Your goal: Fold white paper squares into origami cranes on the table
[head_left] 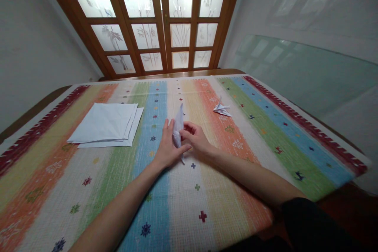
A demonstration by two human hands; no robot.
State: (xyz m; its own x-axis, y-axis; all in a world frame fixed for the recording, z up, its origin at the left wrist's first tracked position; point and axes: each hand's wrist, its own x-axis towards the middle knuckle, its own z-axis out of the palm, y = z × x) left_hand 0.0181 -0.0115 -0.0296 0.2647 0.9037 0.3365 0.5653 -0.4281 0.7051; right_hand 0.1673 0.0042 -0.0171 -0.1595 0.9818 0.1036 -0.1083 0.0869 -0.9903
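Observation:
A narrow piece of folded white paper (178, 123) stands between my hands, its pointed ends reaching away from me and toward me. My left hand (168, 147) holds its left side, fingers along the paper and the thumb across the near end. From the right, my right hand (197, 138) pinches the paper's edge with curled fingers; the fingertips are partly hidden. To the right lies a small folded paper figure (221, 109) with pointed parts, apart from both hands.
A stack of white paper sheets (103, 123) lies to the left. The striped tablecloth (153, 189) covers the table. Beyond the far edge stands a wooden door (163, 27) with frosted panes; a glass panel (295, 71) leans along the right wall.

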